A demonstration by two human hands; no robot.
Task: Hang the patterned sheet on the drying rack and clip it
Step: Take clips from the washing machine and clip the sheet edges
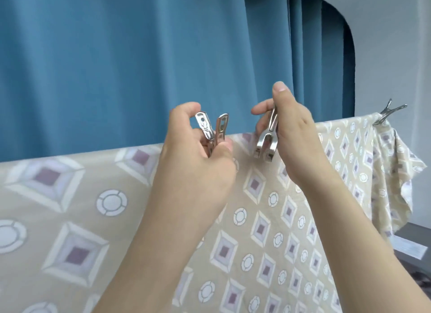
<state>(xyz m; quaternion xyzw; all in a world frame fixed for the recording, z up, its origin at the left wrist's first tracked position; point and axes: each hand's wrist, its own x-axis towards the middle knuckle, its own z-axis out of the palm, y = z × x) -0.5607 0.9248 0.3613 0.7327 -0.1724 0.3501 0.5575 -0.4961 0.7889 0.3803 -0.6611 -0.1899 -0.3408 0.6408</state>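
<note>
Fingers [224, 147] pinch steel clips [213, 131]; smooth diamond-print sheet [268, 219] draped.

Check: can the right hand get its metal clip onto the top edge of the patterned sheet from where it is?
Probably yes. The right hand pinches a shiny metal clip with its mouth pointing down, right at the draped top edge of the beige diamond-patterned sheet. Nothing lies between them; the left hand holds its own metal clip off to the side.

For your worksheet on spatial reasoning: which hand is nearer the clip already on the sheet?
Right. The right hand is closer to the fixed clip at the far right of the sheet; the left hand is farther left.
</note>
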